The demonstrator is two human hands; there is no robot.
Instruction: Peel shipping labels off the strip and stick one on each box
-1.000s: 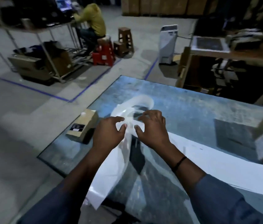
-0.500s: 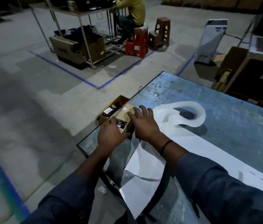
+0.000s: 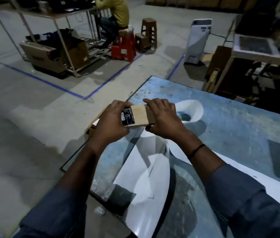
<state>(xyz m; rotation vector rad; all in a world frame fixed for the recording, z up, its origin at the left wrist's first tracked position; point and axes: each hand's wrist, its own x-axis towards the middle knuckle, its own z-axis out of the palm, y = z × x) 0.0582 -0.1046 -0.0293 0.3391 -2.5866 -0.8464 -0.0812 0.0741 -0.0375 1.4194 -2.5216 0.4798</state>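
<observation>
The box (image 3: 140, 115) is lifted clear of the bench (image 3: 239, 127), above its far left corner, and is held by its two short ends. The left hand (image 3: 109, 123) curls round the end bearing the black label (image 3: 128, 116). The right hand (image 3: 164, 117) clamps the other end, fingers over the top and thumb underneath. Gripped that way, I judge, the broad face is left bare and tipped toward the wearer, ready to be pressed or checked (no white label shows on it, though the right hand could hide one). Its long axis runs side to side, hand to hand, nearly level in view. Beneath the left hand a second box (image 3: 95, 125) sits at the bench corner. The strip (image 3: 193, 109) loops just beyond the right hand, then trails across the bench and over its near edge.
</observation>
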